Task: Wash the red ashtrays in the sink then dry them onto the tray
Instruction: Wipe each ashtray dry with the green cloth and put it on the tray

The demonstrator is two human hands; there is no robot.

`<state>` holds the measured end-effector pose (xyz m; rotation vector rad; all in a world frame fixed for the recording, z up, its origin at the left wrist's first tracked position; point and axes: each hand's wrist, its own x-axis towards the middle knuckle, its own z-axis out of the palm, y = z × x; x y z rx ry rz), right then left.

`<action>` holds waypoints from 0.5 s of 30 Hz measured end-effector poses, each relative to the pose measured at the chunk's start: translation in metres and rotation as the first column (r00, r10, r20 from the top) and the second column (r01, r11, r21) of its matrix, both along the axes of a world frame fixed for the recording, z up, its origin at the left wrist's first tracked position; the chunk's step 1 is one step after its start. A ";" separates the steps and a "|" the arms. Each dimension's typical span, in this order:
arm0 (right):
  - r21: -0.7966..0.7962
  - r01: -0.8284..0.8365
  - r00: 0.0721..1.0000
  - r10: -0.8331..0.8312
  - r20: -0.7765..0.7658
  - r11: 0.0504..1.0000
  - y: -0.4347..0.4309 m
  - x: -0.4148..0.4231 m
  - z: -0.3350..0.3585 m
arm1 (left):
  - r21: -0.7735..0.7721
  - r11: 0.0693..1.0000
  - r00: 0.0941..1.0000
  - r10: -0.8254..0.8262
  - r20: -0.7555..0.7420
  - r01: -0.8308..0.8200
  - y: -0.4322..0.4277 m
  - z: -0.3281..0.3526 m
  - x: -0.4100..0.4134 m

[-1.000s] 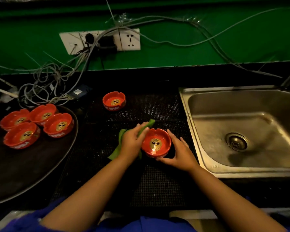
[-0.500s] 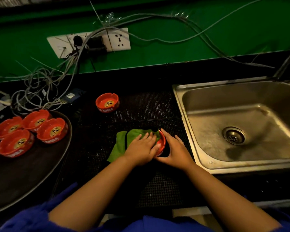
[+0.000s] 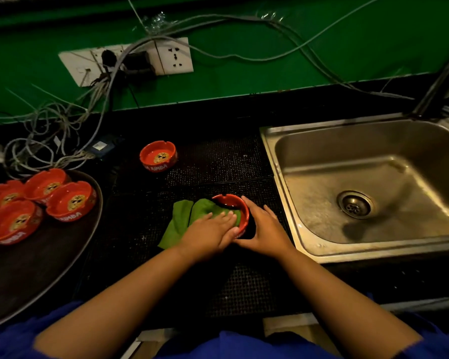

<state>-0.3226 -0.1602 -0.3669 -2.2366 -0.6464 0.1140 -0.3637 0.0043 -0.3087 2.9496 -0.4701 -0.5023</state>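
- Hands meet at the middle of the dark surface (image 3: 192, 120): the left hand (image 3: 210, 231) lies palm down, fingers nearly straight, pressing a green cloth (image 3: 182, 221) into a red ashtray (image 3: 245, 216); its grip is flat and wraps round nothing.
- The right hand (image 3: 266, 229) cups the ashtray's right side, thumb on the near wall and fingers curving round the far wall, so this grip is closed on it.
- The ashtray stands upright on a black mesh mat (image 3: 218, 161), just left of the sink (image 3: 278, 182) and well apart from the tray (image 3: 24, 275).
- A second ashtray (image 3: 158, 156) sits alone farther back on the mat.
- Four ashtrays (image 3: 71, 200) crowd together at the tray's far edge, touching one another.
- The steel sink holds only its drain (image 3: 356, 204).
- A socket plate (image 3: 175, 57) hangs on the green wall (image 3: 270, 73), with tangled cables (image 3: 62, 125) spilling down onto the surface behind the tray.
- The cloth and left fingers hide most of the ashtray's inside; only its far rim and right wall show.
- The tray's left part is cut off by the frame edge.
- Blue sleeves (image 3: 244, 345) fill the bottom edge.
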 end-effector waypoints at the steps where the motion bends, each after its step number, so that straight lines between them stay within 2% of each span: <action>1: -0.002 0.000 1.000 0.000 -0.001 1.000 0.000 0.001 -0.001 | 0.032 0.999 1.000 0.022 -0.009 -0.022 -0.003 -0.002 0.002; 5: -0.007 0.001 1.000 -0.001 -0.001 1.000 0.001 0.002 -0.003 | 0.029 0.997 0.996 0.078 -0.043 -0.077 -0.013 -0.002 0.016; 10: 0.008 -0.002 1.000 0.002 -0.006 1.000 0.000 0.001 0.001 | -0.047 0.995 0.971 -0.092 -0.219 0.084 0.004 0.013 0.015; 12: 0.008 0.003 1.000 -0.003 0.003 1.000 0.000 0.001 0.001 | 0.008 0.994 0.973 -0.101 -0.209 0.104 0.012 0.014 0.016; 15: 0.015 0.009 1.000 -0.009 0.006 1.000 0.000 0.000 0.000 | 0.070 0.997 0.990 -0.030 -0.134 0.040 0.003 0.007 0.016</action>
